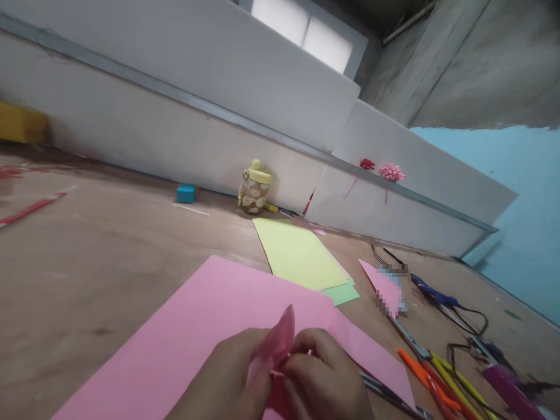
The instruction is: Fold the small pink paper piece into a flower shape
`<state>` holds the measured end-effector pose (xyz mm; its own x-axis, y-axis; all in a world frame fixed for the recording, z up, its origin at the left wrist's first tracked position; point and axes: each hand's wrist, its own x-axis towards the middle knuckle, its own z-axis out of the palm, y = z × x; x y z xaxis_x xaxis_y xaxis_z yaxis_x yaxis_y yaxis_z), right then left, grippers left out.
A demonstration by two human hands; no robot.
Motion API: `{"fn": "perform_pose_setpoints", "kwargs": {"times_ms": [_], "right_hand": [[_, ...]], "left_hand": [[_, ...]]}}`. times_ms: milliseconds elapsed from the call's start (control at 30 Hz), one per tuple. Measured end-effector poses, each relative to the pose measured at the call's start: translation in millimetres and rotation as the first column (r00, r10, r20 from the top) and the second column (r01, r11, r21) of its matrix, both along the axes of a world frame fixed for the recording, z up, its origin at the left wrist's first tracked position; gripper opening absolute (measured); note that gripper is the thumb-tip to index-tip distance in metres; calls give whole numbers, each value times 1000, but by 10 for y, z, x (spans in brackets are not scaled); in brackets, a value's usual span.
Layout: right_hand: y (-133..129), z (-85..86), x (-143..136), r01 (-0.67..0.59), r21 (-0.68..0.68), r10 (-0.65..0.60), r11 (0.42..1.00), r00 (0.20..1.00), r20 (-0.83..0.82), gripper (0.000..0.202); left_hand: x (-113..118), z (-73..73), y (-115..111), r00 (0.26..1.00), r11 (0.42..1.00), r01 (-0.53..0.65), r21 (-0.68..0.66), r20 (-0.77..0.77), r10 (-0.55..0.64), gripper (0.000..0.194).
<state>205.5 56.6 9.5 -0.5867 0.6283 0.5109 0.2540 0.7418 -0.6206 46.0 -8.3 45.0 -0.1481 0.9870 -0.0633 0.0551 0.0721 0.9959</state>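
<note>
At the bottom middle, my left hand (227, 379) and my right hand (326, 376) pinch a small folded piece of pink paper (277, 341) between their fingertips. The piece sticks up between the two hands. Under them lies a large pink paper sheet (188, 332) flat on the brown table (87, 262). Scissors (389, 394) lie just right of my right hand, partly hidden by it.
A yellow sheet (297, 254) on a green one lies behind the pink sheet. A yellow-lidded jar (254, 188) and a blue box (186, 193) stand by the white wall. Pens (437, 379), a glue gun (435, 296) with cable, and a pink scrap (385, 283) lie at right.
</note>
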Motion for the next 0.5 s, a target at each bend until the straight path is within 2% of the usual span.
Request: {"fn": "perform_pose_setpoints", "kwargs": {"times_ms": [133, 233, 333, 433, 500], "right_hand": [[-15, 34, 5, -52, 18, 53, 998, 997, -53, 10], [10, 68, 12, 46, -175, -39, 984, 998, 39, 15], [50, 82, 14, 148, -432, -99, 890, 986, 135, 4], [85, 67, 13, 117, -538, -65, 835, 991, 114, 8], [94, 52, 7, 102, -557, -51, 824, 993, 107, 11]], "left_hand": [[-39, -38, 36, 999, 999, -38, 8, 17, 38, 31], [-65, -58, 43, 995, 999, -47, -6, 90, 47, 33], [-87, -49, 43, 991, 996, -68, -58, 115, 75, 29], [-101, -30, 43, 992, 993, -96, -75, 79, 102, 9], [-103, -17, 44, 979, 992, -115, -48, 164, 121, 20]]}}
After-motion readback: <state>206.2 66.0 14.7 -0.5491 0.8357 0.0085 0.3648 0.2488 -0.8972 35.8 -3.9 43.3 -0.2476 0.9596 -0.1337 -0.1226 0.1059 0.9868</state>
